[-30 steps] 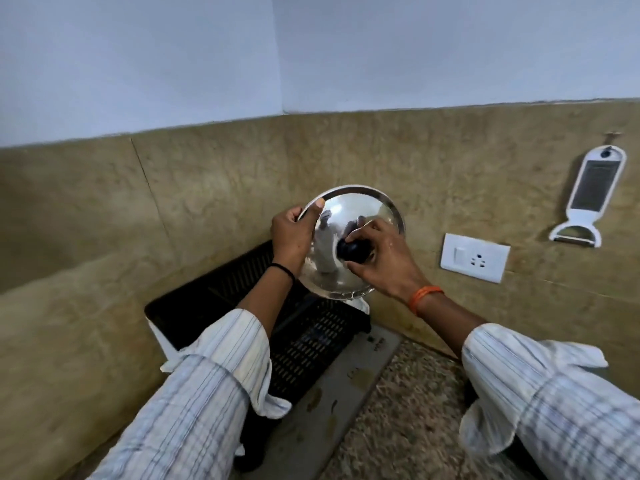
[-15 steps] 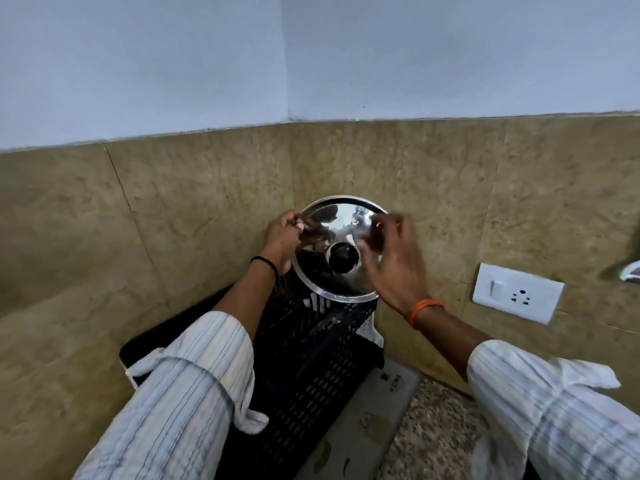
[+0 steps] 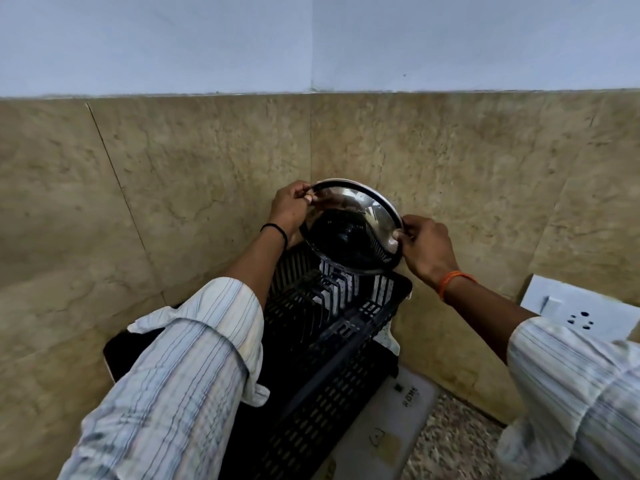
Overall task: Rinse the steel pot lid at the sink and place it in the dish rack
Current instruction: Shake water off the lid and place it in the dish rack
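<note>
The round steel pot lid [image 3: 349, 230] with a black knob is held tilted just above the far end of the black plastic dish rack [image 3: 332, 327], close to the corner of the tiled wall. My left hand [image 3: 291, 206] pinches its upper left rim. My right hand [image 3: 426, 244] grips its right rim. The lid's shiny surface mirrors the dark rack slots. Its lower edge hangs right over the white-tipped rack dividers [image 3: 339, 289]; whether it touches them I cannot tell.
The rack fills the counter corner between two brown stone wall panels. A white drip tray [image 3: 391, 420] pokes out under the rack onto the speckled counter [image 3: 457, 441]. A white wall socket [image 3: 575, 313] sits at the right, below my right forearm.
My right hand left the lid's knob and went to the right rim. The lid tipped forward and sank toward the rack's far end.
</note>
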